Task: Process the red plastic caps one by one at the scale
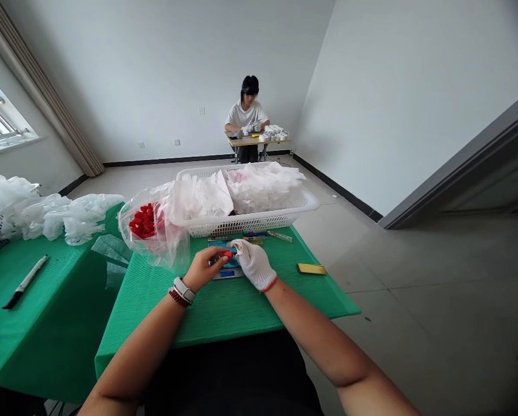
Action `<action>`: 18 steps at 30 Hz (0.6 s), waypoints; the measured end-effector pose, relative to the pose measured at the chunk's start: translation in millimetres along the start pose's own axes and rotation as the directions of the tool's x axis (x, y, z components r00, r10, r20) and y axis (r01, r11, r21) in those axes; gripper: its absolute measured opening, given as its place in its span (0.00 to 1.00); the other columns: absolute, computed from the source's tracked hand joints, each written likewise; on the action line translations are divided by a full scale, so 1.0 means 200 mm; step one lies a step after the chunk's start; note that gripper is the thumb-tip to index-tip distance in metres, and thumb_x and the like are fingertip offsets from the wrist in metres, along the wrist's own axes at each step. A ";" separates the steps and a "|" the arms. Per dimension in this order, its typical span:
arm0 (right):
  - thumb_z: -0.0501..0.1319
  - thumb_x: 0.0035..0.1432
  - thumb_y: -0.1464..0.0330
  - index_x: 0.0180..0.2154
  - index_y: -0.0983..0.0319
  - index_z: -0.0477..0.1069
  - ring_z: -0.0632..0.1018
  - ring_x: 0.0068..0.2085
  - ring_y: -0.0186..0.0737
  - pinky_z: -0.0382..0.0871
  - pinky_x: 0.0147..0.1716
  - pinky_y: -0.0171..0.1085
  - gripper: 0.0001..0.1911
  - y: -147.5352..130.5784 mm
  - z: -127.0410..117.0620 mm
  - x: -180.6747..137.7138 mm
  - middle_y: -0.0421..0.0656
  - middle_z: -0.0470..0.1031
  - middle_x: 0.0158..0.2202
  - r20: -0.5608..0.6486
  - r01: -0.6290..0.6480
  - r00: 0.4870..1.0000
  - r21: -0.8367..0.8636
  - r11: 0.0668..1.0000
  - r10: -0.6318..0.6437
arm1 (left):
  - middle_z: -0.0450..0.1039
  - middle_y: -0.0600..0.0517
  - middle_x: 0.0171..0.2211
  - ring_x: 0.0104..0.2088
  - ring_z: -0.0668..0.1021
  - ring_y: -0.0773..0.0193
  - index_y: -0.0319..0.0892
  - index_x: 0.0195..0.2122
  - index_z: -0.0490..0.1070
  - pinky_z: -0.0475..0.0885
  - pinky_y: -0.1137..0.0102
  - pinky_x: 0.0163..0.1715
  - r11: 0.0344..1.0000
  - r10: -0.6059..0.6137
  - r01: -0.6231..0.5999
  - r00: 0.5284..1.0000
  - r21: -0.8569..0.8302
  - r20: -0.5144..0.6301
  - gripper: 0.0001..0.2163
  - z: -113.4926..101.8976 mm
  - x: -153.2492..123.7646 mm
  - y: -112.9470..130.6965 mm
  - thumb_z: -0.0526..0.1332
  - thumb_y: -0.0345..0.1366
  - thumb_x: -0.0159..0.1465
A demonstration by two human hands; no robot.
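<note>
My left hand [202, 269], bare with a wristwatch and a beaded bracelet, pinches a small red plastic piece [228, 254] between its fingers. My right hand [255, 264] wears a white knit glove with a red cuff, and its fingertips curl close to the same piece. Both hands hover over a blue printed packet [226, 271], which they partly hide. To the left, a clear plastic bag [150, 237] holds a pile of red plastic pieces much like it. A white plastic basket [245, 222] of white plastic bags stands just beyond my hands.
My table has a green mesh cover [215, 312], with a yellow card [312, 268] to the right and thin strips [259, 235] by the basket. A black-tipped marker [25, 282] and heaped plastic bags [46, 214] lie on the left table. A gloved co-worker [246, 112] sits at a far table.
</note>
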State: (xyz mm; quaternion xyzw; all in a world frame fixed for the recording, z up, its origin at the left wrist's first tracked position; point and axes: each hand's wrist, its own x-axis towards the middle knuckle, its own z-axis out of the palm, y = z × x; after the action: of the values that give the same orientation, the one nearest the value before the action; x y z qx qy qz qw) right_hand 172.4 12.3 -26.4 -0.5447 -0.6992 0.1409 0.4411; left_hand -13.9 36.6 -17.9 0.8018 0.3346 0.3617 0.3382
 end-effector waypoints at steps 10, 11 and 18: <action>0.43 0.69 0.60 0.43 0.59 0.74 0.79 0.41 0.40 0.69 0.40 0.34 0.22 0.01 0.00 0.00 0.44 0.80 0.40 -0.013 0.060 0.998 0.087 0.994 -0.060 | 0.79 0.46 0.35 0.32 0.79 0.62 0.39 0.44 0.75 0.74 0.69 0.33 0.999 -0.040 0.040 0.999 -0.018 0.003 0.15 0.00 0.00 0.00 0.59 0.44 0.65; 0.43 0.69 0.61 0.43 0.59 0.74 0.79 0.42 0.41 0.69 0.41 0.34 0.22 0.01 0.00 -0.01 0.45 0.80 0.41 -0.019 0.072 0.997 0.096 0.993 -0.070 | 0.79 0.46 0.35 0.32 0.79 0.62 0.38 0.44 0.75 0.74 0.69 0.33 0.999 -0.040 0.040 0.999 -0.021 0.006 0.15 0.00 0.00 0.00 0.59 0.44 0.65; 0.43 0.69 0.61 0.39 0.60 0.74 0.79 0.38 0.40 0.69 0.37 0.34 0.22 -0.01 0.00 -0.01 0.45 0.80 0.37 -0.049 0.042 0.998 0.085 0.996 -0.037 | 0.78 0.47 0.33 0.32 0.78 0.62 0.38 0.43 0.75 0.73 0.70 0.31 0.999 -0.040 0.040 0.999 0.011 0.007 0.14 0.00 0.00 0.01 0.60 0.44 0.64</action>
State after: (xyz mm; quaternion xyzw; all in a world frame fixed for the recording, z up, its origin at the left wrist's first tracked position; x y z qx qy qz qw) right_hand 170.5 9.8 -26.5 -0.5144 -0.6924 0.1491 0.4834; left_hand -13.9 35.6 -17.2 0.7981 0.3511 0.3501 0.3422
